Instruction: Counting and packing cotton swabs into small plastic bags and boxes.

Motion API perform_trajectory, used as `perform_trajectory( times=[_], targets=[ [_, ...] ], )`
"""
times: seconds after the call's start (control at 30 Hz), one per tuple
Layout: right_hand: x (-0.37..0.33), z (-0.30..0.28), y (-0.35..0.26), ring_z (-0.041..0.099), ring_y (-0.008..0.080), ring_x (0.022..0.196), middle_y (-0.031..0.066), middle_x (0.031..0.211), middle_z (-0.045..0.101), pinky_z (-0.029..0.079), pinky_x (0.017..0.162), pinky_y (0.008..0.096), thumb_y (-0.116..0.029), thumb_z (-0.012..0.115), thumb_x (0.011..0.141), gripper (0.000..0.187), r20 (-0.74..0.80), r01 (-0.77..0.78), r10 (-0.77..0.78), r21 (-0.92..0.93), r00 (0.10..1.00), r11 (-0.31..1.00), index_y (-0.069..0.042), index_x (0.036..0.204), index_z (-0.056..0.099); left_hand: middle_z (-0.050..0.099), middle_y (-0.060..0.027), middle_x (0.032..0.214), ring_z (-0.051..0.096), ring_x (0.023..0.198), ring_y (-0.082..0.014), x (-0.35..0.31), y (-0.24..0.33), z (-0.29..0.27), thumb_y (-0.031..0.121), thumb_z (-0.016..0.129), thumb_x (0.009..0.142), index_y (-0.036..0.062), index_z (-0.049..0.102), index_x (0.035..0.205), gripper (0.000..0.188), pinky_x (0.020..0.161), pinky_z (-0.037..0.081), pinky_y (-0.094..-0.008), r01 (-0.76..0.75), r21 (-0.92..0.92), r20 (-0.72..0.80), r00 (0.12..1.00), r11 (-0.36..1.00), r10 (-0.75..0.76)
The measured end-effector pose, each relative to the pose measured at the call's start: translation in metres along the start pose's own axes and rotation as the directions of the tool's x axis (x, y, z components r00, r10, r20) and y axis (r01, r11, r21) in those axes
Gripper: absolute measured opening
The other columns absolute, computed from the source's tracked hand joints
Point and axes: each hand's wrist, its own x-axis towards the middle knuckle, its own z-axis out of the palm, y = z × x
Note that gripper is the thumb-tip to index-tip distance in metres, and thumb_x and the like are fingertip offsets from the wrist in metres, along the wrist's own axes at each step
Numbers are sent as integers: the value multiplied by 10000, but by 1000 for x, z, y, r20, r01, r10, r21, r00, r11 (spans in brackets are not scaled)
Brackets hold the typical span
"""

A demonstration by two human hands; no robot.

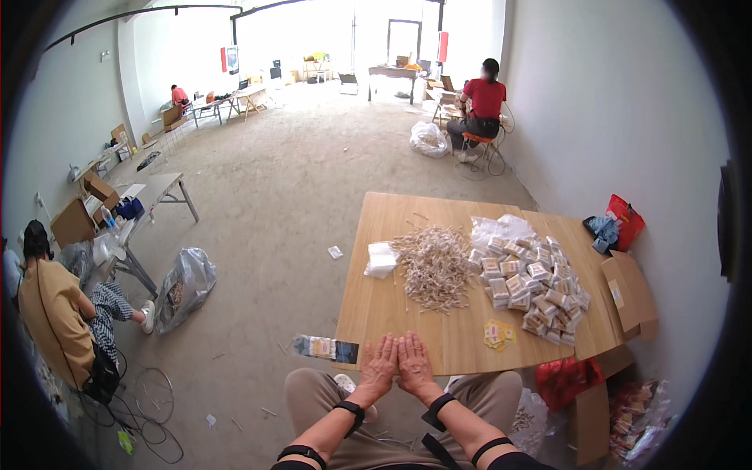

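My left hand (379, 363) and my right hand (414, 363) lie side by side at the near edge of the wooden table (368, 313). Both are palm down with fingers stretched out, and neither holds anything. Beyond them spreads a loose heap of cotton swabs (435, 270). To its right is a big pile of small filled packs (533, 286), with clear plastic bags (501, 228) behind. A few yellow cards (497, 334) lie nearer my right hand. Left of my left hand, a flat dark and clear packet (327, 348) juts past the table corner. White plastic sleeves (381, 260) are stacked left of the swabs.
An open cardboard box (629, 296) and a red bag (624, 222) are beside the table's right side. Below its right corner sit a red bag (565, 382) and filled clear bags (638, 423). People work at tables on the left and far right. A grey sack (186, 290) stands left.
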Motion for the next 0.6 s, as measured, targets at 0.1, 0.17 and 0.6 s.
perform_trajectory(
  times=[0.1, 0.17, 0.6],
  targets=[
    [-3, 5, 6, 277, 390, 1451, 244, 1527, 324, 249, 1167, 525, -229, 829, 586, 1078, 24, -72, 71, 64, 997, 995, 51, 1480, 295, 316, -170, 1571, 256, 1488, -304, 3, -6, 15, 122, 684, 702, 9, 336, 1499, 877, 1157, 179, -608, -3, 31, -59, 998, 1000, 5],
    [-4, -12, 9, 279, 382, 1451, 231, 1531, 326, 249, 1162, 535, -239, 865, 560, 1142, 58, -210, 207, 69, 977, 975, 41, 1493, 269, 334, -174, 1558, 278, 1477, -303, 9, -10, 19, 109, 667, 713, 8, 353, 1488, 842, 1139, 202, -620, -7, 75, -81, 997, 997, 13],
    [6, -29, 8, 123, 343, 1520, 209, 1616, 167, 159, 1204, 537, -342, 904, 580, 1238, 225, -251, 236, 43, 945, 967, 27, 1530, 202, 247, -174, 1606, 220, 1504, -297, 12, -4, -5, 67, 638, 773, -15, 288, 1515, 825, 1189, 125, -588, 25, 11, -60, 998, 1000, -24]
  ],
)
